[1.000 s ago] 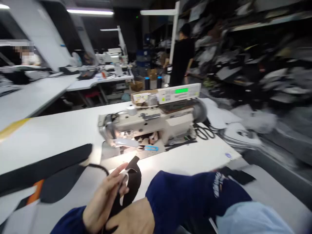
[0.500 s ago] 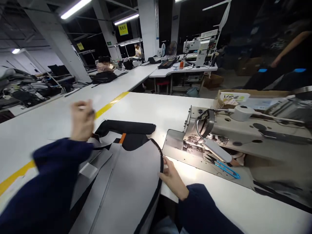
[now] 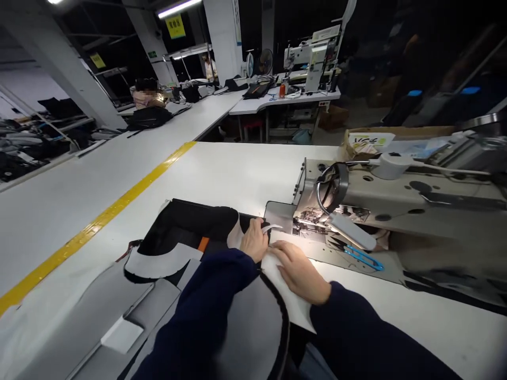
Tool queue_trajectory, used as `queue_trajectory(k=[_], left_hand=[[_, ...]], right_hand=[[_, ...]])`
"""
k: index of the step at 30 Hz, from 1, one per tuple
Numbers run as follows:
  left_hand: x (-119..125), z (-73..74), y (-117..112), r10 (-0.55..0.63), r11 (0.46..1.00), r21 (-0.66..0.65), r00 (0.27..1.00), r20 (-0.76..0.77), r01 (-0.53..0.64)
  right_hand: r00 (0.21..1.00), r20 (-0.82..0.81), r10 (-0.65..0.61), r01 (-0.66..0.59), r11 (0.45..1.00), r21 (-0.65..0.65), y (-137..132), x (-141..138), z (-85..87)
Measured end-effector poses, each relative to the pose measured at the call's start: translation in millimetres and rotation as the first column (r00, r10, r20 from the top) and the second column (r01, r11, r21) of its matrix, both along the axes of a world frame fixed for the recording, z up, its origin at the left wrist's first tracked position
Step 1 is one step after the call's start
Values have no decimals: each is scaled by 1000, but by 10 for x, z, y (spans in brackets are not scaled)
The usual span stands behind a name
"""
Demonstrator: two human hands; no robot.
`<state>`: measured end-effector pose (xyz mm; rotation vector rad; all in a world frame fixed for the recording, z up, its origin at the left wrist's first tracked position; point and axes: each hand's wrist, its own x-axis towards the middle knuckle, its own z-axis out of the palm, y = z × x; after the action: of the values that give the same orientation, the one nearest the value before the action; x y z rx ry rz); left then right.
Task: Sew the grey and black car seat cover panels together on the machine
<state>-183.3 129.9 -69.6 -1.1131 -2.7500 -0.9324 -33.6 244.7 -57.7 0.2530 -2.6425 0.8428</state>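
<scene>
A grey and black garment piece (image 3: 237,327) with an orange tab lies on the white table in front of me. My left hand (image 3: 254,240) is closed, pinching a small white fabric tip beside the sewing machine's plate. My right hand (image 3: 298,269) lies flat with fingers stretched out, pressing a white fabric edge (image 3: 293,306) onto the table. Both hands sit just left of the needle area of the beige sewing machine (image 3: 396,200), under its lamp.
Blue thread snips (image 3: 362,257) lie on the machine bed. A cardboard box (image 3: 372,141) stands behind the machine. A yellow stripe (image 3: 103,221) crosses the long table at left. A seated person (image 3: 144,97) and another sewing machine (image 3: 312,53) are far back.
My view swung left, then settled. My left hand came down from the air to the fabric beside the needle, and my right hand moved up onto the white fabric edge.
</scene>
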Motion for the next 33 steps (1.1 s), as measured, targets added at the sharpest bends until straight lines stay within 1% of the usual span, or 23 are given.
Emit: queue_trajectory(k=[2,4,5,6,7,9,11,13,15,17,20,22,24,25,28,30,33], left_hand=[[-35,11,60,91,991,93,992,90,-100],[-142,54,26,188,968,135,969,162,-211],[-208,86,-24,216,960,142,962,168,-240],[-273,119,-88,224,959,145,964,143,-245],[-331,148,-161,211,965,143,973,89,-222],[-410,172,-302,145,985,100,987,-65,-138],[-429,143,-396,75,997,2,984,-162,-76],[-408,87,-424,55,992,-104,983,-177,-75],[-372,46,-398,41,982,-174,986,-161,-69],[-338,46,-342,16,978,-204,988,-152,-47],[-279,98,-221,-13,969,-245,982,-187,-34],[-224,137,-108,-72,947,-322,970,-231,-6],[-159,169,36,-130,922,-387,958,-254,22],[-126,184,115,-132,919,-394,955,-267,17],[-25,234,320,-91,925,-378,949,-302,-32],[38,272,376,-139,889,-458,945,-297,-14],[101,323,309,-329,779,-614,917,-226,128]], right_hand=[[1000,14,21,-22,995,101,-57,-267,-67],[1000,25,-5,0,986,165,-185,-443,-139],[1000,23,-10,5,980,200,-247,-498,-159],[1000,20,5,-9,972,235,-295,-535,-163],[999,20,32,-37,963,267,-325,-558,-151],[994,31,104,-109,944,312,-335,-575,-100],[987,38,156,-160,930,331,-309,-585,-58],[990,21,137,-136,927,350,-302,-619,-63],[997,-10,80,-70,924,376,-335,-683,-113],[999,-34,37,-21,919,394,-378,-753,-174],[998,-51,42,-18,919,393,-361,-769,-240],[998,-58,31,-5,916,401,-282,-673,-272],[998,-60,0,25,910,414,-189,-516,-304],[997,-67,-24,50,908,417,-148,-432,-321],[990,-109,-94,130,908,398,-76,-250,-352],[986,-122,-115,153,913,379,-62,-209,-347],[984,-133,-118,160,916,368,-58,-225,-316]])
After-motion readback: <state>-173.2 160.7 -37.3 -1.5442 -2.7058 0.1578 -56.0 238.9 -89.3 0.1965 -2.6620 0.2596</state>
